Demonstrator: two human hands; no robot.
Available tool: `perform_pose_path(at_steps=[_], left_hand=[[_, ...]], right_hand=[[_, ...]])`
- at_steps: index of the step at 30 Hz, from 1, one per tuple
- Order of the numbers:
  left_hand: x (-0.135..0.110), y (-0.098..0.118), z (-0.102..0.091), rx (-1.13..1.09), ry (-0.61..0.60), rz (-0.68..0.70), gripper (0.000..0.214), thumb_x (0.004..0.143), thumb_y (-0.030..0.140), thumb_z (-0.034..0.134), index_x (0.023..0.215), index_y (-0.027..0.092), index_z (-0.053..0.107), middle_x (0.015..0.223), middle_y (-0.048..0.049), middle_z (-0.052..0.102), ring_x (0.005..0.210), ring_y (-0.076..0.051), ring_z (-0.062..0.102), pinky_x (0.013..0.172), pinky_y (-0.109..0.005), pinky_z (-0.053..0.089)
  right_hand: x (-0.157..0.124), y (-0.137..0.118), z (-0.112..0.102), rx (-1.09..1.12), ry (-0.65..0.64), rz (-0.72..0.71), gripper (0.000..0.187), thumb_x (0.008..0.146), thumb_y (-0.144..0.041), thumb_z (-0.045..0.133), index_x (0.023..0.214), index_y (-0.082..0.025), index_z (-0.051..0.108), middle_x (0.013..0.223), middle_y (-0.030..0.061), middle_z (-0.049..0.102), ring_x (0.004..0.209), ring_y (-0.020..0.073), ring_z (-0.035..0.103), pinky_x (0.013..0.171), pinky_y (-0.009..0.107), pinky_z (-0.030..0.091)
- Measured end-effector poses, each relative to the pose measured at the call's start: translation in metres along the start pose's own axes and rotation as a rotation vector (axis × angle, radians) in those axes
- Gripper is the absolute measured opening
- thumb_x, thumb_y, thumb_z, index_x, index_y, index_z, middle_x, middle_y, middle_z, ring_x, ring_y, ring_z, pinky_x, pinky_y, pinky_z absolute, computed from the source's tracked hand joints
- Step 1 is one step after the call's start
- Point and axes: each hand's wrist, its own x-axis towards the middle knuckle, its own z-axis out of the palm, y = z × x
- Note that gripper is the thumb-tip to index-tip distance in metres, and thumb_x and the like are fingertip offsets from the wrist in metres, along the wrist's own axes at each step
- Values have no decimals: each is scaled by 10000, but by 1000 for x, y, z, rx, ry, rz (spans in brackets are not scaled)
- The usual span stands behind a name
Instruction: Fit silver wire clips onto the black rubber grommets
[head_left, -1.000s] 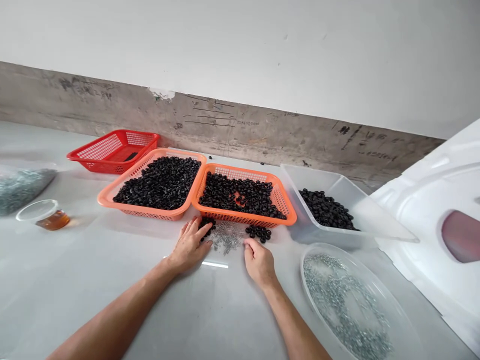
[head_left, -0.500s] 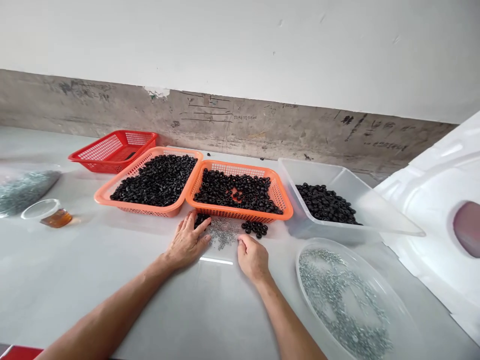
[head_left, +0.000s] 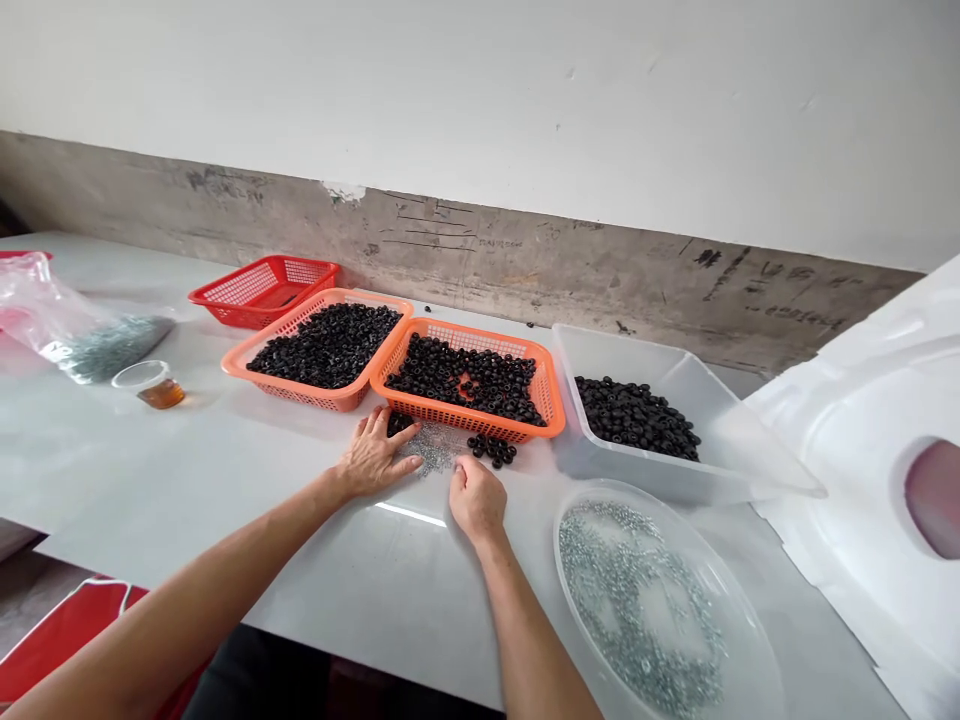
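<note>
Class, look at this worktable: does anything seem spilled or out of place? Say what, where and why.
Yes: a cluster of black rings and a patch of tiny silver metal pieces lie loose on the white table by the left hand and right hand, outside the orange mesh plastic basket, so they look spilled.

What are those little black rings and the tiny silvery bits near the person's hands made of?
The black rings look like moulded rubber or plastic: their finish is dark and fairly matt, with only a soft sheen and no metallic glint, though the look can't settle which. The tiny silvery pieces seem to be metal, perhaps plated steel, since they catch the light in bright glints, but they are too small to tell more.
</note>
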Motion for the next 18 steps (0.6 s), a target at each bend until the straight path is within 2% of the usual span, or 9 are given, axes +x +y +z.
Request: perform_pose_path(at_steps=[5, 13, 16, 18], left_hand=[[2, -1, 3, -42, 54, -3, 501, 780, 538, 514, 1254, 373, 504, 1345, -84, 388, 1271, -366, 247, 1004, -566, 218], [1, -1, 8, -69, 143, -24, 495, 789, 486, 534, 1252, 309, 517, 1324, -110, 437, 1254, -347, 305, 998, -559, 259], [3, 2, 6, -65, 127, -24, 472, 798, 461, 533, 1249, 327, 515, 1318, -99, 432, 1265, -341, 297, 1000, -552, 261], [3, 3, 5, -140, 115, -45, 457, 791, 447, 545, 1232, 324, 534, 1322, -94, 429, 1278, -342, 284, 1015, -557, 235]], right_hand=[[0, 1, 0, 5, -4, -2, 251, 794, -125, 432, 903, -213, 640, 846, 20, 692, 771, 160, 606, 647, 219, 366], [0, 3, 0, 7, 15, -28, 269, 789, -122, 418, 905, -219, 641, 842, 15, 695, 773, 163, 613, 657, 218, 385], [0, 3, -2, 4, 16, -20, 256, 791, -125, 421, 883, -217, 642, 803, 16, 691, 749, 161, 611, 641, 214, 384], [0, 2, -3, 3, 13, -15, 249, 793, -127, 422, 870, -217, 641, 792, 14, 689, 738, 160, 609, 636, 214, 385]])
